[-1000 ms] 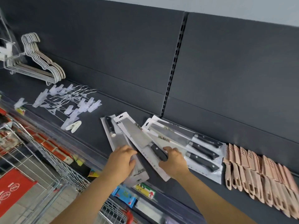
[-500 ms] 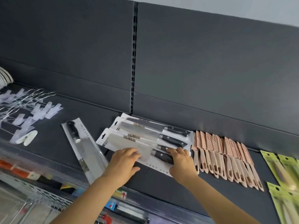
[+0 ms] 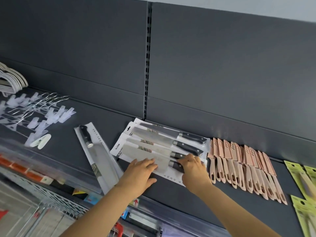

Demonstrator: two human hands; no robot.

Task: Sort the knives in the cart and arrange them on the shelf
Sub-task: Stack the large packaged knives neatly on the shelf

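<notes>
So the stack of white carded kitchen knives with black handles (image 3: 153, 142) sits on the dark grey metal shelf (image 3: 102, 117), pushed back near the rear panel, the packs fanned and overlapping so only the top one shows in full. The left hand (image 3: 139, 175) lies flat on that top pack, fingers (image 3: 150, 164) straight and relaxed, pressing on the blade end. The right hand (image 3: 195, 170) is at the handle end with bent fingers (image 3: 183, 159) over the black handles; the thumb is hidden, so I honestly can't tell if it's gripping or just touching. Left of the stack, apart from it, a single long carded cleaver (image 3: 97, 154) lies diagonally, its near end covered by the left wrist. Just right of the stack is a row of pink sheathed paring knives (image 3: 239, 165). Green carded packs (image 3: 306, 182) are cut off at the right edge, white clothes hangers (image 3: 10, 79) at the left edge, with clear plastic clip hangers (image 3: 39, 117) near them. The wire cart (image 3: 56, 200) below is a blur.
</notes>
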